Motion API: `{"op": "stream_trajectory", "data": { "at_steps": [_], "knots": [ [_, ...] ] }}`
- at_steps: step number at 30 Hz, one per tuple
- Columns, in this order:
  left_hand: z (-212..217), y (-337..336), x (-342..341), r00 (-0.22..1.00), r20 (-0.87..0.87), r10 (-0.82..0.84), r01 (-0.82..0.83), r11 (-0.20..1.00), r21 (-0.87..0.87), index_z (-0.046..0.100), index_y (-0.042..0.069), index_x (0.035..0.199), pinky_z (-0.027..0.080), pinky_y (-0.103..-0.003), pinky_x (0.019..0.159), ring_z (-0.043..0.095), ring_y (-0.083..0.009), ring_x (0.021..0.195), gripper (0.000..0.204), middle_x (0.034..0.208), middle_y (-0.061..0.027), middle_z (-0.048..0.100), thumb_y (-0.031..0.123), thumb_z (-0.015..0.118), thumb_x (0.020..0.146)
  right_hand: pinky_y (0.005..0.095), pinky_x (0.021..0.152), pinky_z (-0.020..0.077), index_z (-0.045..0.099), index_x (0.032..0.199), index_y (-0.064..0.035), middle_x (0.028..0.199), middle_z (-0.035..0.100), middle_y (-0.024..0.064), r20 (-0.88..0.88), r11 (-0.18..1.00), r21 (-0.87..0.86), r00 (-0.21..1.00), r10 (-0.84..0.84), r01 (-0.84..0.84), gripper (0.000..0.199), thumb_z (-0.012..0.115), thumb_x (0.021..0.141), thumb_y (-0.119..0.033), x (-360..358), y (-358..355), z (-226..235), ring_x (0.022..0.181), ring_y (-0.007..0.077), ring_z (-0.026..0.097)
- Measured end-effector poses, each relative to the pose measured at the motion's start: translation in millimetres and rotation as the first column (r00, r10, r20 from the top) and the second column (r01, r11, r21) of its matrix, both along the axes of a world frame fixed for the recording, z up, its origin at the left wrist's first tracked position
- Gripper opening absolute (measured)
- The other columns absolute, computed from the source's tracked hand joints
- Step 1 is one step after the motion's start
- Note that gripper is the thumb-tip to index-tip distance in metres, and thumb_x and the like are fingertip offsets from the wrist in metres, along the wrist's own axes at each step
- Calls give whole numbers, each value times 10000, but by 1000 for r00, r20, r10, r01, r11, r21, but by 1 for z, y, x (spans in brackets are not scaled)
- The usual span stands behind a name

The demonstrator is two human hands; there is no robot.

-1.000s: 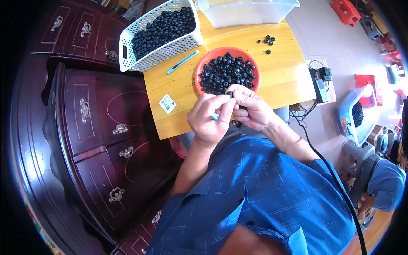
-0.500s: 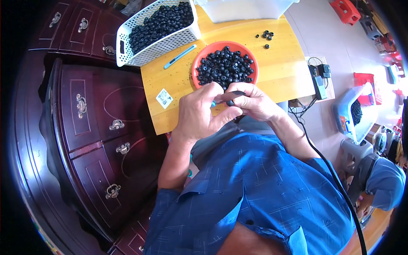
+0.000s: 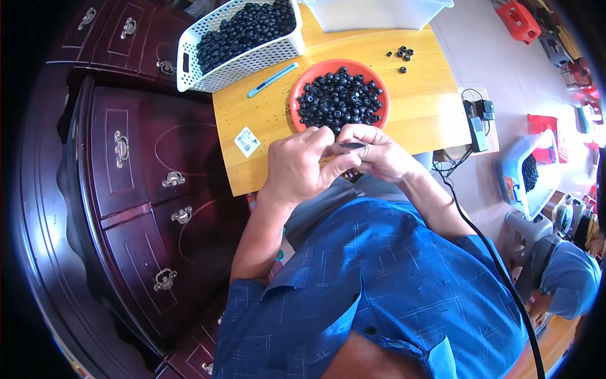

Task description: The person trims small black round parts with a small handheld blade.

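My left hand (image 3: 295,165) and my right hand (image 3: 380,155) meet at the near rim of an orange-red bowl (image 3: 294,114), fingers curled toward each other. A dark, thin, narrow piece (image 3: 352,145) shows between the thumb and fingers of my right hand. My left hand is closed, its fingertips against those of the right; whatever it holds is hidden. Small round black pieces with holes (image 3: 341,98), like caps or beads, fill the bowl.
A white perforated basket (image 3: 252,68) heaped with black pieces stands far left, beside a translucent bin (image 3: 379,16). A teal utility knife (image 3: 273,80) and a printed label (image 3: 247,142) lie on the yellow table (image 3: 429,95). Loose pieces (image 3: 404,55) sit far right. A person (image 3: 568,278) is at lower right.
The dark piece in my right hand has tilted and shows narrower. The round black piece and teal bit seen between my hands are now hidden. The view has shifted slightly.
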State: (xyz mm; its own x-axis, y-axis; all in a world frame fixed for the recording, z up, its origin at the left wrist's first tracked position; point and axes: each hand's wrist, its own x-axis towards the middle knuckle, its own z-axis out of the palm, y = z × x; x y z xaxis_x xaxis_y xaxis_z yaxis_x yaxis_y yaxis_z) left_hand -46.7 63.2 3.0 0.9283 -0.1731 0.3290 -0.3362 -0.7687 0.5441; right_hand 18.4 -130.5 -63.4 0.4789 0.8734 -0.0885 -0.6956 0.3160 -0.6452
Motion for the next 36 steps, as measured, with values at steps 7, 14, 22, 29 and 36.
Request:
{"op": "stream_trajectory", "data": {
  "at_steps": [7,14,22,29,36],
  "knots": [
    [-2,6,-3,995,88,54,-54,999,-3,575,88,806,504,-420,518,666,-308,614,510,674,-90,599,554,769,875,191,503,304,666,1120,-78,939,681,-9,-4,1000,4,1000,1,-1,218,641,1057,-285,-3,8,13,589,6,405],
    [5,11,-1,996,64,64,-64,998,-2,563,88,800,512,-437,535,669,-319,629,506,682,-87,611,544,769,877,189,519,305,643,1108,-76,815,550,-55,-52,1000,-10,999,1,-2,178,634,1059,-247,-3,9,17,576,10,374],
    [-5,18,-11,993,-28,114,-117,977,-177,611,80,839,519,-440,564,693,-342,661,442,720,-104,672,486,773,899,172,497,268,629,1040,-101,771,529,-54,-122,983,-163,987,-102,81,140,602,1073,-235,0,27,23,572,13,378],
    [-6,23,-44,946,-216,243,-318,835,-449,638,11,820,508,-369,591,680,-257,602,324,667,-106,677,272,790,936,292,668,502,716,1053,19,772,651,25,815,707,-244,535,-221,664,306,618,1026,-269,75,111,64,694,113,596],
    [-7,29,-54,935,-209,287,-352,819,-453,618,-2,805,475,-323,592,602,-182,592,287,644,-77,620,190,793,930,302,768,526,683,1315,-25,806,688,67,907,621,-99,327,-266,778,387,659,996,-243,120,134,59,758,132,636]
  ]
}}
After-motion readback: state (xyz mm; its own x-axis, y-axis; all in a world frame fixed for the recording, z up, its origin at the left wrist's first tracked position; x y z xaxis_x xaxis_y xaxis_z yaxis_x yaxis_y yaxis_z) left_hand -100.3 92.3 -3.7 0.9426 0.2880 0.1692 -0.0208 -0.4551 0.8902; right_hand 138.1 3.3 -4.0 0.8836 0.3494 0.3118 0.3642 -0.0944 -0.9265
